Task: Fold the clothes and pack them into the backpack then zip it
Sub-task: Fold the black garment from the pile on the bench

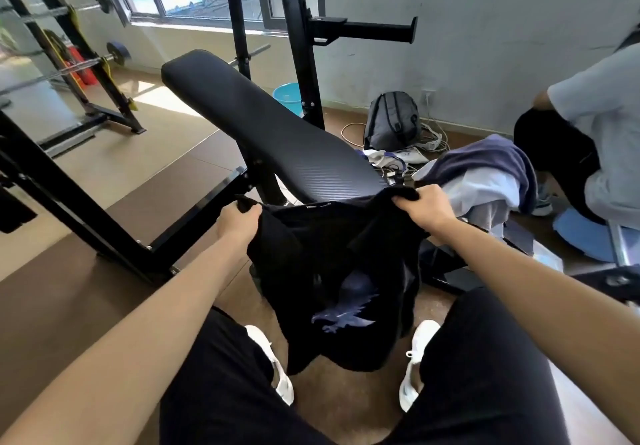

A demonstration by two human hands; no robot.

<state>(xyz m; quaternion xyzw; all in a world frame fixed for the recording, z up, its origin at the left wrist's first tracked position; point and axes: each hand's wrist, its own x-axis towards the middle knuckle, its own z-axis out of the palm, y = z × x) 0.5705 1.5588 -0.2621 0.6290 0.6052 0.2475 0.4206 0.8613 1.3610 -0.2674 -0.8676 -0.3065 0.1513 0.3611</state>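
Left grip (239, 221): fingers curled round one top edge of the black T-shirt (332, 271).
Right grip (427, 207): clutches the opposite top edge.
Shirt: hangs between and below both grips, blue bird print showing.
Bench (270, 126): padded, just beyond the grips.
Clothes pile (485, 174): right of the right grip.
Backpack (393, 121): farther beyond, against the wall.

Obs: Hands, as I see them?
Op: I note the left hand (239, 219) and right hand (427, 207) each gripping a top edge of the black T-shirt (332, 271), which hangs before the bench (270, 126).
Obs: Backpack?
Op: The backpack (391, 121) is upright by the wall, beyond the clothes pile (485, 174).
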